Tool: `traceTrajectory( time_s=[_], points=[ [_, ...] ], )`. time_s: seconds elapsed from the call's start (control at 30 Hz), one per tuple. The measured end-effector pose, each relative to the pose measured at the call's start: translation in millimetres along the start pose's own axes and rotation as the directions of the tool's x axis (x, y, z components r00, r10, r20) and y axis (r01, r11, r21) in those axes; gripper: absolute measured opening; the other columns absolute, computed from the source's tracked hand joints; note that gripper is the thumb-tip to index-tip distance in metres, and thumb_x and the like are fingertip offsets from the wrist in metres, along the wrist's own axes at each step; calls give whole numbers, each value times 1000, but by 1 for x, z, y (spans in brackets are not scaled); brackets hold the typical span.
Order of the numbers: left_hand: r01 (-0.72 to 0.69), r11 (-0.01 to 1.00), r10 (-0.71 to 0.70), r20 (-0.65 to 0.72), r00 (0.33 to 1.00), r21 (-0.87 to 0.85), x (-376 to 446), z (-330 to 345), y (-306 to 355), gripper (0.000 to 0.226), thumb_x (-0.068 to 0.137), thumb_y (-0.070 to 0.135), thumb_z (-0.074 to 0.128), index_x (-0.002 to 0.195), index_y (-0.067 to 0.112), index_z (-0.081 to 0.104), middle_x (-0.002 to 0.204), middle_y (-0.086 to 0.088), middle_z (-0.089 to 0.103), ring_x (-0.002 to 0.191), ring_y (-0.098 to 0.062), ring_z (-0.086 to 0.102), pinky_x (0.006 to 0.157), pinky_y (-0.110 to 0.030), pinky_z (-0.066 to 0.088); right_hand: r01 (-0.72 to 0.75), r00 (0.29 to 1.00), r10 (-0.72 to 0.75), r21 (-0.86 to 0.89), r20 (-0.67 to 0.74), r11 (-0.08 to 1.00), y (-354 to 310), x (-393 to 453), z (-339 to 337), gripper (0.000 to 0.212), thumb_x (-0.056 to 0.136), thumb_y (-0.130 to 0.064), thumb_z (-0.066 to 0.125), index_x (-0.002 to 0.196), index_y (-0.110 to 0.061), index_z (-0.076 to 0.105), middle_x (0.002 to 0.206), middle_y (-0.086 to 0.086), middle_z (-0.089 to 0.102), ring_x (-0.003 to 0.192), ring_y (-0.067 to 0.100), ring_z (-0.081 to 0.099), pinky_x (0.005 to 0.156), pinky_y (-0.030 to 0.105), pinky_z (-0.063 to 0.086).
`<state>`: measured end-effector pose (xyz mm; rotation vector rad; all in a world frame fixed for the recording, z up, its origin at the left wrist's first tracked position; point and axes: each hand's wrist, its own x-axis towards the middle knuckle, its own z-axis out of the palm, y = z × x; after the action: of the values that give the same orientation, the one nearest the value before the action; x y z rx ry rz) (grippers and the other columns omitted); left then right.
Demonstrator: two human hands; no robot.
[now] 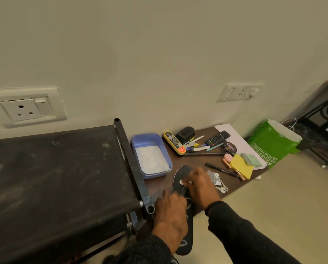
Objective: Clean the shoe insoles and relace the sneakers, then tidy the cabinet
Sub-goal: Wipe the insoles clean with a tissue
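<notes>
— What's he at, down there in the lower middle of the head view?

— Cleaning an insole (181, 180). It's dark and long, its axis running from the bottom of the frame up toward the blue plastic tub (151, 156), toe end uppermost. It lies on the brown surface (235, 185) with the heel hanging out past the near edge.

— And the hands?

— The left hand (171, 210) sits over the middle of the insole, fingers curled down on it, pinning it, I'd say. The right hand (199, 184) is further up, by the toe, fingers bunched round a small white wad (184, 182), cloth or tissue, I can't tell which, pressed to the insole.

— So the right is nearer the part left to wipe?

— It seems so. The toe lies just above and left of those fingers; a stroke along the long axis would reach it.

— Anything in the way?

— The tub, with something white in it, stands just past the toe. Foil blister strips (215, 179) lie just right of the right hand, a black pen (221, 169) beyond. Further up right: a remote (217, 138), markers, yellow sticky notes (242, 166). A black cabinet frame (132, 164) crowds the left.
</notes>
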<state>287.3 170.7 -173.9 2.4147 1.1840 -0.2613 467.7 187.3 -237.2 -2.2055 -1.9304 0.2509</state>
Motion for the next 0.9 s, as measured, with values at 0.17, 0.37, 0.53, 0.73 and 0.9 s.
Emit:
traceTrajectory(
  time_s=[0.17,0.37,0.53,0.73,0.9],
  points=[
    [-4,999,2,36,999,44,4,-4,-3,53,90,20,68,139,14,49,148,-10,41,140,-37,23,112,-48,34,-130,991,128,-58,-41,990,-10,53,-11,21,98,-18,57,114,-21,69,117,3,55,110,21,53,94,34,47],
    [11,999,-11,-5,1000,-32,5,-6,-5,48,88,20,71,132,15,54,140,-9,49,132,-31,36,111,-46,37,-146,986,143,-30,-83,989,-7,48,-11,17,94,-16,62,105,-20,73,110,5,63,104,22,59,87,30,47],
    [32,996,-38,-79,996,-79,-2,-4,-7,45,87,15,71,128,15,54,136,-7,53,128,-30,41,107,-44,41,14,1000,-14,1,-8,1000,-8,-15,-13,17,96,-18,61,107,-21,74,112,0,64,101,14,59,84,17,39],
    [28,996,-35,-91,995,-81,-2,-1,-10,35,88,14,69,122,16,59,130,-6,56,121,-29,45,103,-44,44,61,998,-61,-33,2,998,-8,-27,-18,13,97,-17,61,101,-17,74,103,-4,62,91,9,56,80,16,42],
    [63,998,-64,-71,995,-9,0,-2,-5,45,84,25,74,126,20,58,131,-4,55,125,-31,45,104,-49,42,-54,999,54,-70,-4,996,0,28,-18,10,94,-19,63,97,-18,73,98,4,61,93,22,60,78,33,48]
  ],
)
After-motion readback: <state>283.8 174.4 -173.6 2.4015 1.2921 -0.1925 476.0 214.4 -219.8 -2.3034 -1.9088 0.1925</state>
